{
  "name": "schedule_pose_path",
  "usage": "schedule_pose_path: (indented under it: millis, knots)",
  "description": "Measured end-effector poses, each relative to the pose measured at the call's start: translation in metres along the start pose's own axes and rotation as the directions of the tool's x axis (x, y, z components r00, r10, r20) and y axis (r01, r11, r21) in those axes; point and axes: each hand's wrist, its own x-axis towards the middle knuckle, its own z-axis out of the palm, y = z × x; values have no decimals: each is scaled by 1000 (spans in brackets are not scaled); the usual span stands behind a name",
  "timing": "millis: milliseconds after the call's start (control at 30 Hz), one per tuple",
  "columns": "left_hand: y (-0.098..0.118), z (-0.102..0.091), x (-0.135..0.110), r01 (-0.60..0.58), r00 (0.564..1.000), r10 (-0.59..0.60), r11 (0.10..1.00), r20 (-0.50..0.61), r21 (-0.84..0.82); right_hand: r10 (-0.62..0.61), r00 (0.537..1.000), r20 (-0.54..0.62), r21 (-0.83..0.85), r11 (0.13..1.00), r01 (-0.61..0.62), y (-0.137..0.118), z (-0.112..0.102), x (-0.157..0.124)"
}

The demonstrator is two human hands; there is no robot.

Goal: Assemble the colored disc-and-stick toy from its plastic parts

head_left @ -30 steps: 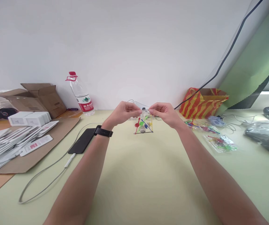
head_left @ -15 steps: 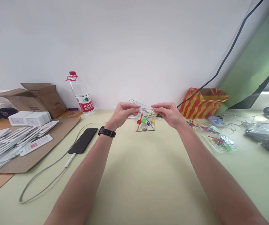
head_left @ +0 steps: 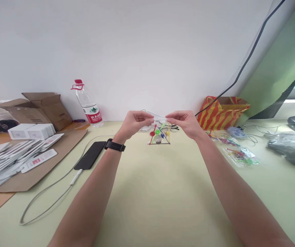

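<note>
A small clear plastic bag [head_left: 159,134] filled with coloured plastic pieces (red, green, blue, yellow) hangs above the pale green table [head_left: 152,192]. My left hand [head_left: 136,122] pinches its top left edge with thumb and fingers closed. At the top right edge, my right hand [head_left: 184,123] holds it in the same pinch. A black watch [head_left: 114,145] sits on my left wrist. Both forearms stretch forward from the near edge.
A black phone [head_left: 90,155] with a white cable [head_left: 50,199] lies left of the hands. Further left are white packets [head_left: 11,156] on cardboard, an open box [head_left: 42,107] and a water bottle [head_left: 86,103]. To the right lie more filled bags [head_left: 240,156], a striped bag [head_left: 221,111] and dark items [head_left: 288,149].
The two hands have moved slightly apart along the bag's top edge and lifted it a little. The bag now hangs flatter and wider between them.
</note>
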Motion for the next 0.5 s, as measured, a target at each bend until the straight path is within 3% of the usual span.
schedule_pose_path:
  millis: [200, 400, 500]
  knots:
    - [-1, -3, 1, 10, 1000, -14, 971, 16, 239, -24, 998, 50, -227, 973, 35, -6, -2, -3]
    - [2, 10, 0, -3, 996, -16, 977, 90, 215, -85, 992, 96, -445, 887, 119, -8, 15, -3]
    - [7, 14, 0, -7, 992, -21, 977, 127, 215, -81, 985, 156, -455, 879, 144, -7, 23, -2]
